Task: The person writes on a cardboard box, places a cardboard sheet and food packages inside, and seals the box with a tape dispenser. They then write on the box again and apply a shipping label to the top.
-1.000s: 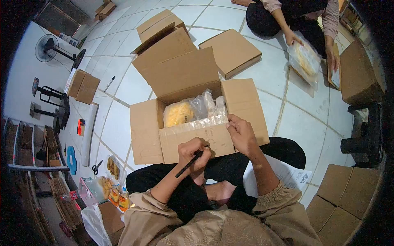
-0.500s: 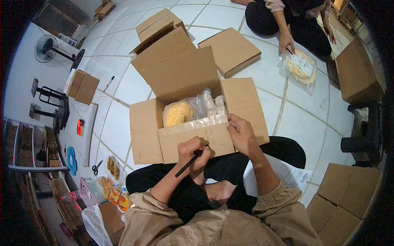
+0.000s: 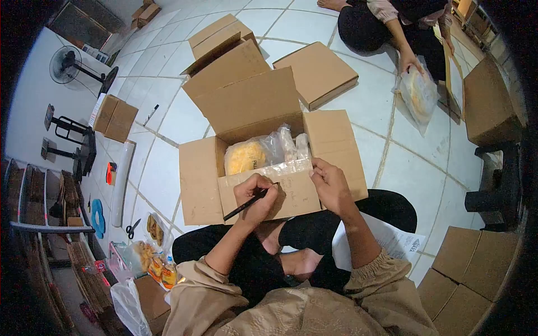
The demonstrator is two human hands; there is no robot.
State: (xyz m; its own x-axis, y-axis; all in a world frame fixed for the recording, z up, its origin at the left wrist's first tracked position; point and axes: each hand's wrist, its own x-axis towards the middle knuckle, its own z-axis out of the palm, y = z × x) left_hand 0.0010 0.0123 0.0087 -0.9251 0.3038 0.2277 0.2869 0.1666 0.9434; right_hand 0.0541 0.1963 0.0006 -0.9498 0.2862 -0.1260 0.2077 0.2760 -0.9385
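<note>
A cardboard box stands open in front of my crossed legs, its flaps folded outward. Inside lie a plastic bag with yellow contents and some clear-wrapped pale packs. My left hand is closed around a black marker, its tip at the near flap, which carries faint handwriting. My right hand grips the right end of that flap, thumb on the near face.
Behind stand another open box and a closed flat box. At upper right, another person's hand holds a plastic-wrapped pack. Scissors, blue tape and snack packs lie left. Papers rest by my right leg.
My left hand and the marker have moved up and slightly left on the flap. My right hand keeps its hold. The other person has lifted and tilted the wrapped pack.
</note>
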